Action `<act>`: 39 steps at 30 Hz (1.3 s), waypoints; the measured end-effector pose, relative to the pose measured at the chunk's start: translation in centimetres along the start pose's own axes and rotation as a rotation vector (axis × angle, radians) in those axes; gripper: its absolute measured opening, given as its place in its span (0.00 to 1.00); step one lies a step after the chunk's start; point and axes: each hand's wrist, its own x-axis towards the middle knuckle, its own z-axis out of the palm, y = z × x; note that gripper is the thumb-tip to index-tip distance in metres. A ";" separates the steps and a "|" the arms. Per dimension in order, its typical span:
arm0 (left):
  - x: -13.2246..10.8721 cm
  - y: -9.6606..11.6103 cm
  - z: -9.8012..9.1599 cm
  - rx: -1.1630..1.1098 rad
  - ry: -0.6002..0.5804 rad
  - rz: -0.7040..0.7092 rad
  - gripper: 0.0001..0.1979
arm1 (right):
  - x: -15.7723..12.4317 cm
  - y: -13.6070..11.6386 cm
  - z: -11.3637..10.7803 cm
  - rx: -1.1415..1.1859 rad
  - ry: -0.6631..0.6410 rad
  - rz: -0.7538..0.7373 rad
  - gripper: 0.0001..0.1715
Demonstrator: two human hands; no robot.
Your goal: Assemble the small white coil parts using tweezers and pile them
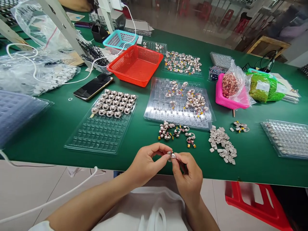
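Observation:
My left hand [152,162] and my right hand [188,171] meet at the table's front edge. Their fingertips pinch a small silvery part [173,156] between them, which looks like an earbud piece; the fingers hide much of it. Just beyond lie several loose curved earbud assemblies [166,131] with yellow tabs. To the right of my hands is a pile of small pale-grey caps [222,142]. Ahead, a stack of clear plastic trays [158,106] carries more assemblies. On the left, another clear tray [96,136] holds rows of silvery rounded pieces [115,103].
A red basket [137,72], a turquoise basket [115,38] and a phone [93,86] stand back left, with a white cable running past. A pink basket [228,102] with bagged copper-coloured parts and green bags [263,88] sit right. A red stool [252,199] is below the edge.

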 end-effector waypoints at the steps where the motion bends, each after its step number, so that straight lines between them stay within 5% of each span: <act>1: 0.0 0.1 0.2 0.020 0.009 0.009 0.06 | 0.0 0.0 0.0 -0.010 0.005 -0.014 0.10; 10: -0.4 -0.1 1.0 0.192 0.104 0.132 0.05 | -0.6 0.5 0.2 -0.092 0.042 -0.168 0.18; 19: -0.7 -0.7 0.6 0.187 0.037 0.315 0.12 | -0.4 0.1 -0.1 -0.025 0.020 0.006 0.10; 33: -0.2 -0.3 0.2 0.011 -0.039 0.051 0.09 | -0.4 0.1 -0.4 0.059 -0.014 0.138 0.04; 39: -0.2 -0.4 0.5 0.012 -0.020 0.039 0.09 | -0.4 0.2 -0.5 0.124 -0.030 0.205 0.03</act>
